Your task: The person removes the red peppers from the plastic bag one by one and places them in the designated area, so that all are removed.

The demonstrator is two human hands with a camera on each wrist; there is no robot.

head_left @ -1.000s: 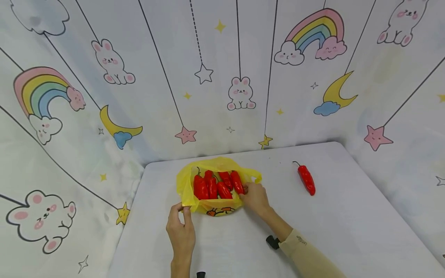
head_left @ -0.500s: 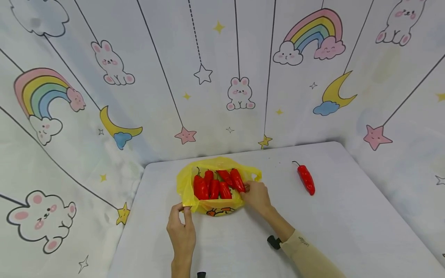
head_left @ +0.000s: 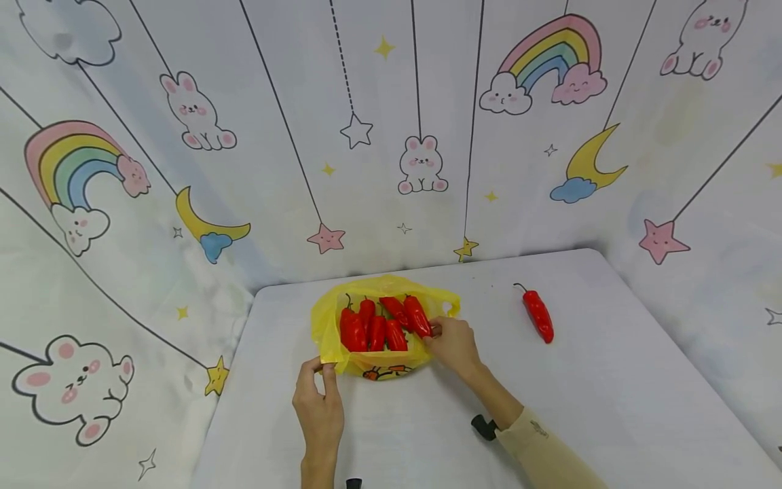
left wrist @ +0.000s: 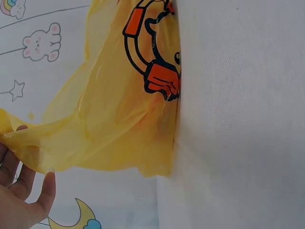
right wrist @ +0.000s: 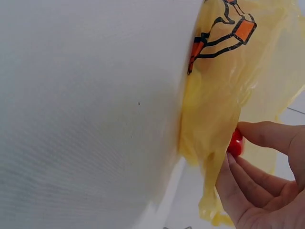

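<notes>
A yellow plastic bag with an orange and black print lies with its mouth spread, several red chili peppers inside it. My left hand holds the bag's near left edge between thumb and fingers; the left wrist view shows the film draped over those fingers. At the bag's right side, my right hand grips the lower end of the rightmost red chili pepper. In the right wrist view, this pepper's red tip sits between thumb and fingers, partly covered by the bag.
Another red chili pepper lies alone on the white table, right of the bag. Behind the table stands a white backdrop with cartoon prints. A bag handle loop stands at the far right of the bag.
The rightmost pepper has shifted slightly up and right, with my right hand at its tip. Peppers beside it in the bag have rearranged a little. My left hand stays at the bag's edge.
</notes>
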